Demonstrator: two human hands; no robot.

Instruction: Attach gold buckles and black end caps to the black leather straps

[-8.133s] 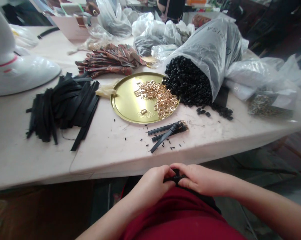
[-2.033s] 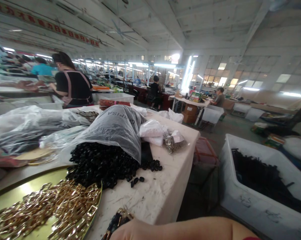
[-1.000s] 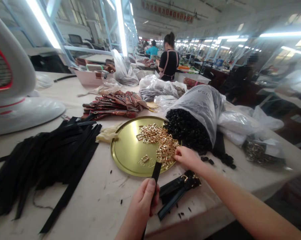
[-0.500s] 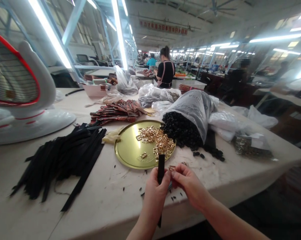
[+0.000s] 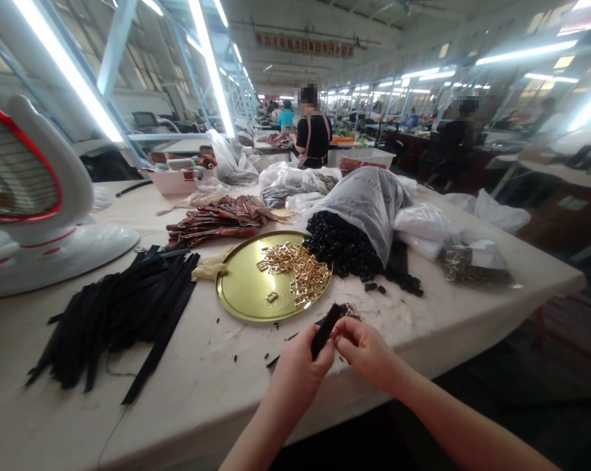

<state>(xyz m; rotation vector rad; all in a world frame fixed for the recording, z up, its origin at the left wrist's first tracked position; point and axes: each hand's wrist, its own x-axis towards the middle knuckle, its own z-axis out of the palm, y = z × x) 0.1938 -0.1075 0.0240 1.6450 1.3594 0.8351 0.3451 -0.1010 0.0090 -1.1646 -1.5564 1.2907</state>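
In the head view, the left hand (image 5: 302,358) grips a black strip (image 5: 326,331), its top end pointing to one o'clock. The right hand (image 5: 366,348) pinches a small gold piece (image 5: 334,332), mostly hidden by its fingers, close beside the strip. Both hands are over the near edge of the counter (image 5: 201,386). From them, a gold tray (image 5: 241,278) bearing gold buckles (image 5: 309,275) lies towards eleven o'clock, a pile of black strips (image 5: 108,307) at nine, and an open plastic bag (image 5: 364,196) spilling black loops (image 5: 341,248) just past twelve.
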